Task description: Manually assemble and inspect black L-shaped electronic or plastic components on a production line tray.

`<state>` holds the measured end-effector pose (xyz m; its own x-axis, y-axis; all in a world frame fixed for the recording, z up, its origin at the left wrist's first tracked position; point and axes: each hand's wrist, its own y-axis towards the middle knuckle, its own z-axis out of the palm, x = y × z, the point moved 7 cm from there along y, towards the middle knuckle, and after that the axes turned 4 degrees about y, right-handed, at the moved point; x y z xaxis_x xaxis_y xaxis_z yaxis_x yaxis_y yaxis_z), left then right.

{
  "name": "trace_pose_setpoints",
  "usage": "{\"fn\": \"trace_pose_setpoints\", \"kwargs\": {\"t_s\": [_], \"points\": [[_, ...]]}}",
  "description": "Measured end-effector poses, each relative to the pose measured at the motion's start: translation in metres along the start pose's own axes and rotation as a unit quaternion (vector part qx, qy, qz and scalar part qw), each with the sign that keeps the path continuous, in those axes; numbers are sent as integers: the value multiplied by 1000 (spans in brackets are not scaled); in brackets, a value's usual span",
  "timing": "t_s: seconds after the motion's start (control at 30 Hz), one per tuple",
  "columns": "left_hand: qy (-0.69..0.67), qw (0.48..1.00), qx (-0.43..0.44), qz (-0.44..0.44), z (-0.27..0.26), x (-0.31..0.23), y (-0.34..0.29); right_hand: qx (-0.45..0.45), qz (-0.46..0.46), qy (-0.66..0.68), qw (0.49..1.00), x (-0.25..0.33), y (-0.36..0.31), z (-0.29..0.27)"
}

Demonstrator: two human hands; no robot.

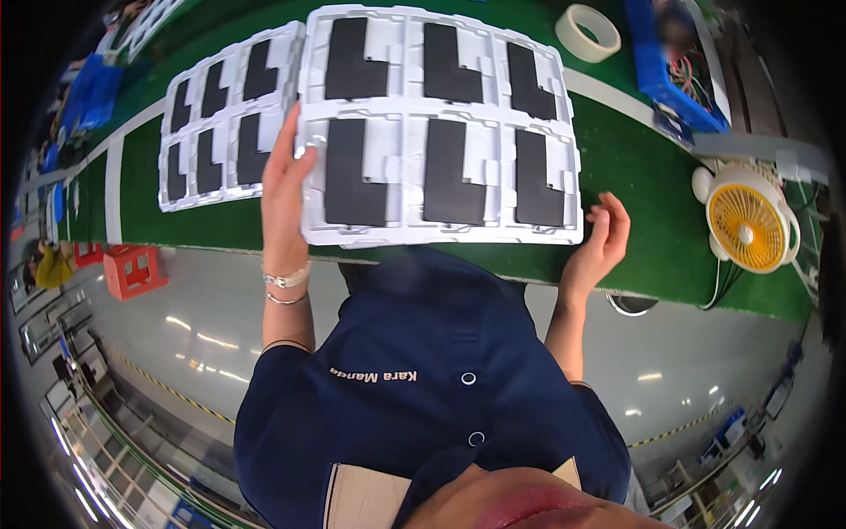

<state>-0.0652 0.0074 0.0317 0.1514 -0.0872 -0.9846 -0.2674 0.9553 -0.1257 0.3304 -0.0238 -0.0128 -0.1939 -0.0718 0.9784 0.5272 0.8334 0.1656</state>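
In front of me is a white plastic tray (407, 176), its compartments holding several flat black L-shaped pieces (346, 181). My left hand (284, 194) grips the tray's left edge, thumb over the rim and fingers along its side. Just off the tray's near right corner, my right hand (599, 242) is held with loosely bent fingers apart and nothing in them. To the left, a second white tray (198, 199) with similar black pieces lies on the green worktop, its right side close against the first tray and my left hand.
A roll of whitish tape (589, 33) sits at the back right of the green worktop (652, 194). A blue bin (656, 66) with wires stands beyond it. At the right is a small yellow-and-white fan (747, 220) with a cable. A red stool (135, 271) stands on the floor at left.
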Motion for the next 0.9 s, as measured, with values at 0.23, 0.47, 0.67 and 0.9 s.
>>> {"fn": "trace_pose_setpoints", "kwargs": {"t_s": [0.23, 0.47, 0.67, 0.9], "points": [[-45, 990, -114, 73, -145, -28, 19, 34, 2, -10, 999, 2, -2, 6], [-31, 990, -131, 51, -299, -20, 40, 200, -221, -250, 921, 33, -5, 58], [123, 985, -121, 14, -379, -13, 77, 226, -306, -400, 833, 40, -7, 95], [417, 897, -149, 12, -433, -13, 137, 239, -264, -460, 814, 28, -1, 87]]}}
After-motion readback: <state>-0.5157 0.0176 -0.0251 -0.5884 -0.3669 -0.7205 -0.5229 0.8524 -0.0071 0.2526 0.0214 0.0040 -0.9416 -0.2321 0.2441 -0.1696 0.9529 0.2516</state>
